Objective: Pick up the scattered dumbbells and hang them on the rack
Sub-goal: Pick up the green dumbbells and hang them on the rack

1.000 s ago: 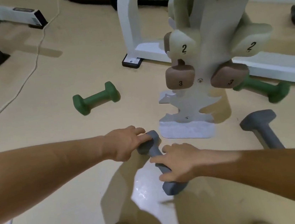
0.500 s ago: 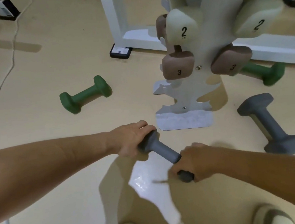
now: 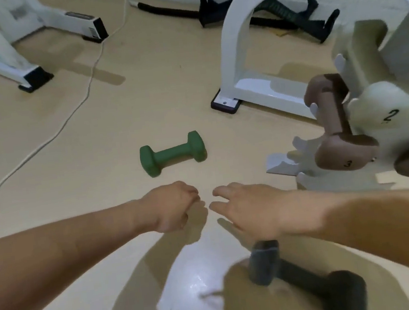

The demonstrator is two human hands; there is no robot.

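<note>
A green dumbbell lies on the beige floor just ahead of my hands. My left hand hovers below it with the fingers curled in and nothing in them. Beside it, my right hand is spread flat, fingers pointing left, also holding nothing. A dark grey dumbbell sits low in view under my right forearm, partly hidden by it. The white rack stands at the right edge, carrying a brown dumbbell marked 3 and a cream one marked 2.
A white machine frame stands behind the rack, with its foot near the green dumbbell. Another white machine leg is at the far left. A white cable snakes across the floor on the left. Black equipment lies at the back.
Both hands have let go of the grey dumbbell, which now sits under my right forearm. The view has swung left, so the rack is at the right edge and the green dumbbell is ahead.
</note>
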